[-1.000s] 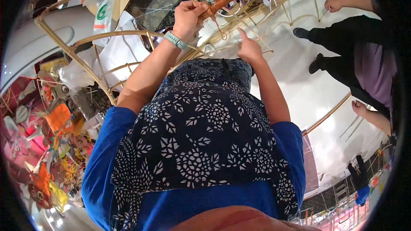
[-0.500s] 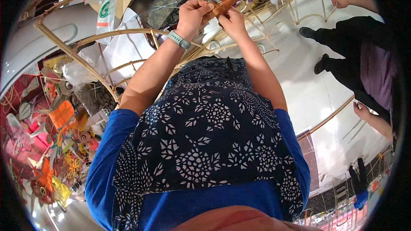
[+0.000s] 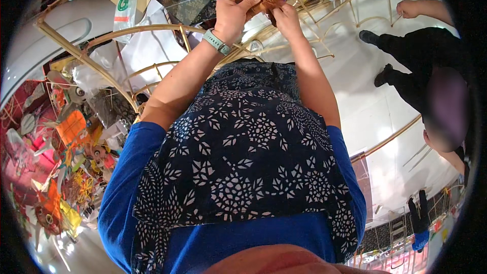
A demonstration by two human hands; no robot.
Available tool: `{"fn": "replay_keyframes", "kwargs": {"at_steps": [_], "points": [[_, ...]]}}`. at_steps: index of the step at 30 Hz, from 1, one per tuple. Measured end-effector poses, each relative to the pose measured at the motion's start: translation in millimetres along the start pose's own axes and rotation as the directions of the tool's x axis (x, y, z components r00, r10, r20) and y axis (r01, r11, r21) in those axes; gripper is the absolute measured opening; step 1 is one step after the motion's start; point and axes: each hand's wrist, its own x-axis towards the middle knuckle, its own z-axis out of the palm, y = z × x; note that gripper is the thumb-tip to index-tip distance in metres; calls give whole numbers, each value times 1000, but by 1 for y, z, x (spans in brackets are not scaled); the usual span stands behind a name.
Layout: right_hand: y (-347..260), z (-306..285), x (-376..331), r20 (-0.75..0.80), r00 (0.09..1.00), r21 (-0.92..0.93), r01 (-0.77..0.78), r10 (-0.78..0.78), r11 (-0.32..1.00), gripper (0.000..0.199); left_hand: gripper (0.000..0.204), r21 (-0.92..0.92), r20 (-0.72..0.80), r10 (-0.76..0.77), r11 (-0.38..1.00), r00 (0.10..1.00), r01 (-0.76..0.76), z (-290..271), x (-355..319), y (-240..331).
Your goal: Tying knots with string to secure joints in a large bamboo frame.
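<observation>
Apron (image 3: 238, 172): dark blue with white leaf print, worn over a blue shirt (image 3: 127, 182).
Watch (image 3: 217, 42): pale green band.
Paper figures (image 3: 66, 162): bright orange, red and yellow pieces heaped at the left.
Plastic bags (image 3: 127, 15): white, one with a green mark, upper left.
Floor (image 3: 365, 101): white, at the right.
Other person (image 3: 436, 91): in dark clothes at the right edge, one arm reaching towards the upper right.
Gloves (image 3: 418, 218): black and blue, lower right.
</observation>
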Motion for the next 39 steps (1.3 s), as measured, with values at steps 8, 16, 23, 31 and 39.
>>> {"fn": "replay_keyframes", "kwargs": {"at_steps": [8,16,23,31,39], "points": [[9,10,4,-17,990,4,-137,137,991,24,3,79,34,141,986,989,-144,0,0,0],[17,0,0,-71,975,-360,-222,211,906,36,6,182,5,174,968,985,-172,-2,7,-6],[101,-71,-80,-88,859,-727,-402,505,557,35,11,241,-28,124,964,992,-114,2,5,-2],[103,-143,-196,-261,782,-462,-617,566,638,40,7,168,-47,-159,972,986,165,-10,14,-2],[102,-130,-181,-264,655,-392,-744,708,541,43,23,608,289,264,691,920,-390,-17,1,-10]]}}
